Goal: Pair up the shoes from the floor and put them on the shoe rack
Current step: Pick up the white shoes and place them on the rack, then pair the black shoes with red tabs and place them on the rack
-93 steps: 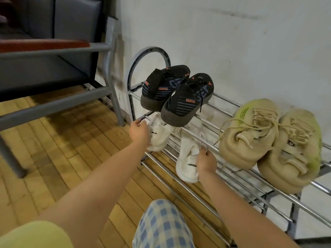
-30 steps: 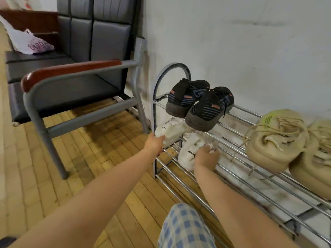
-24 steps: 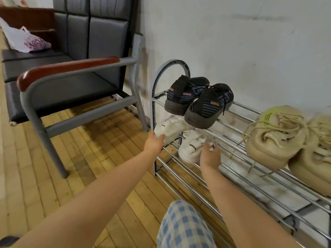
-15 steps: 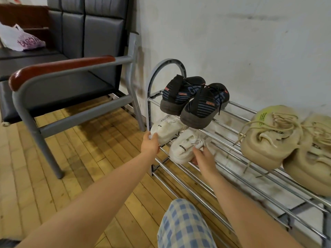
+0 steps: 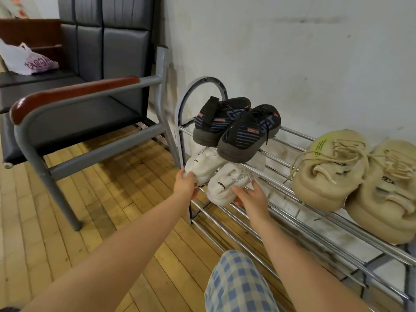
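Two white shoes lie side by side on the middle shelf of the chrome shoe rack (image 5: pixel 290 140). My left hand (image 5: pixel 185 185) grips the heel of the left white shoe (image 5: pixel 206 164). My right hand (image 5: pixel 252 198) touches the heel end of the right white shoe (image 5: pixel 226 185) with spread, fairly straight fingers. On the top shelf a pair of black shoes (image 5: pixel 234 129) sits at the left and a pair of beige lace-up shoes (image 5: pixel 351 176) at the right.
A grey-framed black bench with a red-brown armrest (image 5: pixel 72 93) stands left of the rack, a plastic bag (image 5: pixel 27 60) on its seat. The rack stands against a white wall on a wooden plank floor (image 5: pixel 67 221). My checked trouser knee (image 5: pixel 236 282) is at the bottom.
My right hand has loosened from the right white shoe's top and drawn back to its heel, fingers spread. Both white shoes sit deeper and straighter on the middle shelf. The left hand stays on its shoe.
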